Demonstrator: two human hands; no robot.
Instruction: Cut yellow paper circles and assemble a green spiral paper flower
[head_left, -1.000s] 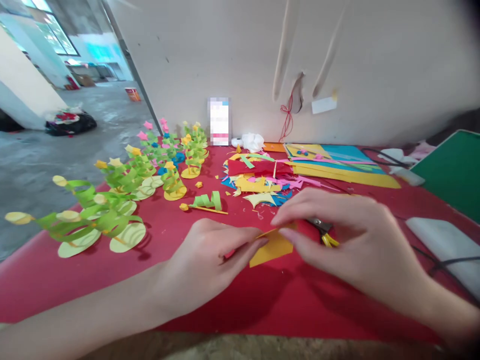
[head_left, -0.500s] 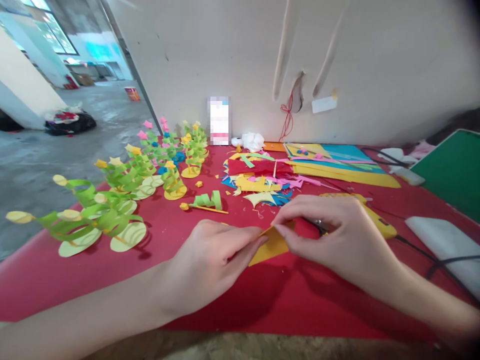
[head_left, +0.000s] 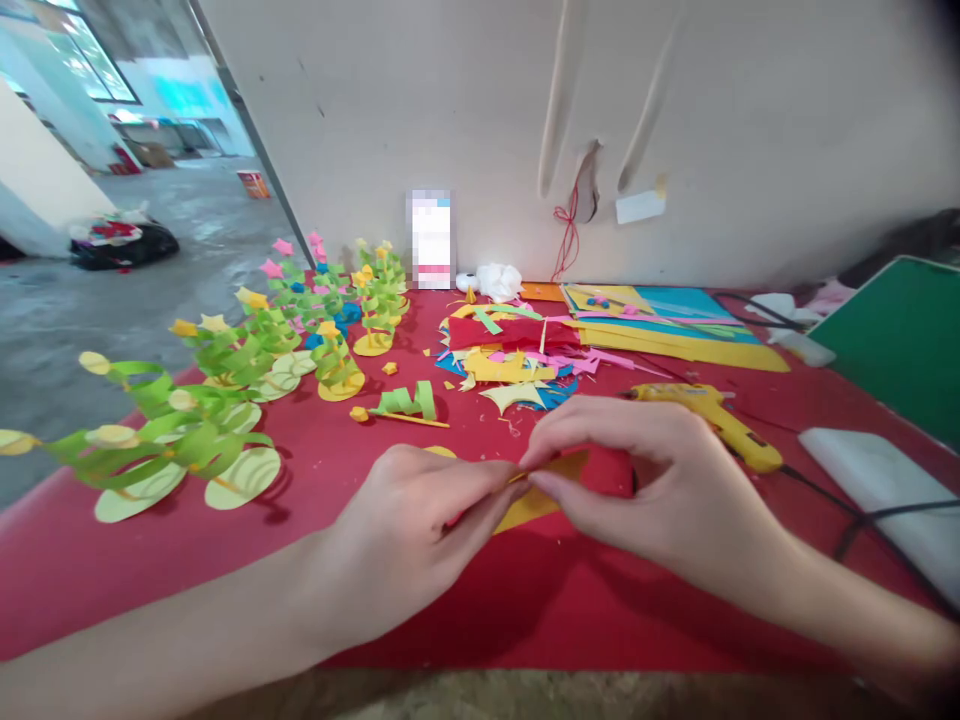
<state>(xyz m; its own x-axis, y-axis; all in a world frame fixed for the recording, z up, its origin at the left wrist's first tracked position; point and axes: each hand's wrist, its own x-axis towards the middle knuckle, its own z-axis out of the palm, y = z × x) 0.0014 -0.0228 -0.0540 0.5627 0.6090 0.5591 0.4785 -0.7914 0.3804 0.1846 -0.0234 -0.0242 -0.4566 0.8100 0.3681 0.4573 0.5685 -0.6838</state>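
A piece of yellow paper (head_left: 529, 510) spans the space between two hands over a red tabletop (head_left: 517, 610), front and center. We see the left hand (head_left: 420, 535) clamped on its upper edge, thumb against forefinger; the right hand (head_left: 645, 455) pinches the same edge (the fingertips of both nearly meet). Beyond, we find paper scraps (head_left: 517, 368), a yellow glue gun (head_left: 701, 403) at right and green paper spirals (head_left: 169, 440) at left.

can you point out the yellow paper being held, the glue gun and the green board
Held yellow paper (head_left: 531, 511): head view, on its exposed lower part
Glue gun (head_left: 739, 435): head view, on its handle
Green board (head_left: 896, 345): head view, on its flat face
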